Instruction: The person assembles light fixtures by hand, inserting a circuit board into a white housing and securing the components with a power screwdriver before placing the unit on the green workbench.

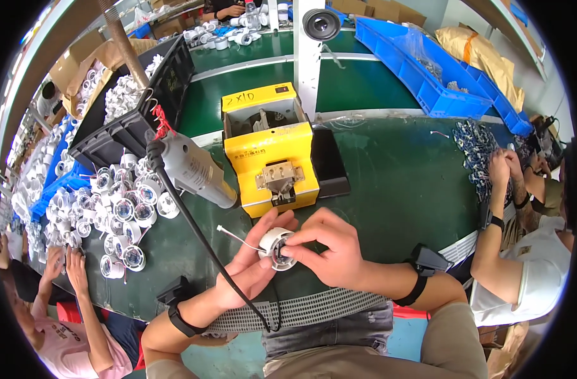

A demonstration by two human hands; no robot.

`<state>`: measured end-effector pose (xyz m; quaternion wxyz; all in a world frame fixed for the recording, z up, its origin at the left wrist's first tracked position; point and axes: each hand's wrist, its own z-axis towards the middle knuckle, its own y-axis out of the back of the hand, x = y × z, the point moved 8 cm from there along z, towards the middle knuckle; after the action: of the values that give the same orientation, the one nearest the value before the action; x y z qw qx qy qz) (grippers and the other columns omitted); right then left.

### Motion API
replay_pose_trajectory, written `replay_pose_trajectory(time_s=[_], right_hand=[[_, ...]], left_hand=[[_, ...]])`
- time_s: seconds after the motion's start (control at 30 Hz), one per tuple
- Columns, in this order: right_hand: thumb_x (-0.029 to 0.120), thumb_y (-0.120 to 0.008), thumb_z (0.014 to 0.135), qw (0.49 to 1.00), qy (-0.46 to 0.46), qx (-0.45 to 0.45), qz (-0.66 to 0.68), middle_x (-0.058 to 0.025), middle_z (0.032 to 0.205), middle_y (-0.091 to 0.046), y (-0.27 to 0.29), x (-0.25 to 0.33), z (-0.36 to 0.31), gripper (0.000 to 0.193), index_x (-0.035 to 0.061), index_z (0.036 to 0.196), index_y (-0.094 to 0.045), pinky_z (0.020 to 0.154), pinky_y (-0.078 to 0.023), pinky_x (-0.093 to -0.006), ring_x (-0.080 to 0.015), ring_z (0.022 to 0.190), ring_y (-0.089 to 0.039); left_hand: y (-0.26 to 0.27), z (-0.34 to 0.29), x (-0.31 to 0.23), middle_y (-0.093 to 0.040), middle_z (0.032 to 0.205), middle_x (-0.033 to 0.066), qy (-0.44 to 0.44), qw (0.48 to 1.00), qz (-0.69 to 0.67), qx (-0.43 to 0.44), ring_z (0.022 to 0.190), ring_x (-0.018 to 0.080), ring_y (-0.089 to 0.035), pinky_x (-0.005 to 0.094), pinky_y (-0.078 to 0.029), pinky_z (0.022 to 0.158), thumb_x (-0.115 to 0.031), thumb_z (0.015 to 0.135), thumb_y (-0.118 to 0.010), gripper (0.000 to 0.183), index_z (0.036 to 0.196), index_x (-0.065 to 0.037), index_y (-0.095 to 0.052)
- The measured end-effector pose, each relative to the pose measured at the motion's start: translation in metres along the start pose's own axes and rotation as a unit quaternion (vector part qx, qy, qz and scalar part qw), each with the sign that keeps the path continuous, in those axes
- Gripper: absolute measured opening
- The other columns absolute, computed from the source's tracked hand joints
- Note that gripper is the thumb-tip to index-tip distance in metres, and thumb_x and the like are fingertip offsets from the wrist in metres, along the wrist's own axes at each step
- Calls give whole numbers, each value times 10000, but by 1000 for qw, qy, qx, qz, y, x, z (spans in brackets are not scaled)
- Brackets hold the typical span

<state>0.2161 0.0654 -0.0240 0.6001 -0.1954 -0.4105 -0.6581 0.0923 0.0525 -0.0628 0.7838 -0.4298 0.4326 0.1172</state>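
A green worktable (pixel 396 170) is stretching across the scene, with a co-worker in a white shirt (pixel 522 278) sitting at the right and another in a pink shirt (pixel 80 341) at the near left. At the far right a long blue tray (pixel 453 104) is holding clear bags and small parts, while at the far left a black crate (pixel 89 150) is brimming with small white pieces. Near that crate, a heap of round white housings (pixel 127 211) is spreading over the left of the table. In the middle, a yellow machine (pixel 273 148) is standing just beyond the hands, and a grey handheld tool (pixel 190 167) is slanting beside its left side (its black cable (pixel 197 230) is crossing in front of the left wrist). At the right, dark circuit boards (pixel 475 155) are lying heaped by the co-worker's hands. The left hand (pixel 250 262) is curling round a white ring-shaped housing (pixel 271 241), which is sitting between both hands near the machine. The right hand (pixel 326 246) is bringing thumb and forefinger together at its open face; whether they are pinching the dark insert or only pressing, I cannot tell. A thin wire lead (pixel 236 238) is sticking out leftward.
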Motion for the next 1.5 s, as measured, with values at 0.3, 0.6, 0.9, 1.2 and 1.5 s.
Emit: replay_pose_trajectory(time_s=[0.3,0.6,0.9,1.2,1.5], right_hand=[[25,-724,765,999,-20,24,39,-119,1032,-599,-9,-4,7,253,34,998,-626,748,-503,-315,-223,865,-623],[60,-696,807,994,44,64,-71,-127,905,-644,-14,-5,30,161,16,957,-658,711,-510,-331,-251,804,-634],[199,-753,776,992,-57,105,-45,-189,1180,-585,-84,9,95,731,-8,1342,-341,892,-482,-385,-287,1083,-609],[238,-479,935,946,54,-196,251,-80,666,-493,1,21,103,511,-6,1336,-275,455,-440,-316,-154,469,-465],[199,-432,960,962,4,-207,177,-67,603,-471,0,6,106,328,-27,1194,-391,450,-419,-304,-147,452,-455]], left_hand=[[3,-3,5,-88,1556,136,6,990,140,-21,1398,228,-220,399,-183,1135,-85,980,-435,721,1513,-127,48],[38,-2,19,-598,1112,78,149,961,188,-140,903,117,-618,266,-564,807,-23,908,-563,468,1348,40,-418],[46,-6,23,-569,1128,88,162,965,120,-170,1030,166,-579,364,-576,842,-76,928,-541,304,1202,52,-507],[50,-9,33,-541,1121,69,206,954,116,-185,980,142,-573,369,-574,863,-21,945,-496,321,1258,21,-441],[48,-8,30,-572,1035,66,215,948,162,-171,935,129,-590,325,-596,800,-18,945,-496,285,1226,15,-466]])
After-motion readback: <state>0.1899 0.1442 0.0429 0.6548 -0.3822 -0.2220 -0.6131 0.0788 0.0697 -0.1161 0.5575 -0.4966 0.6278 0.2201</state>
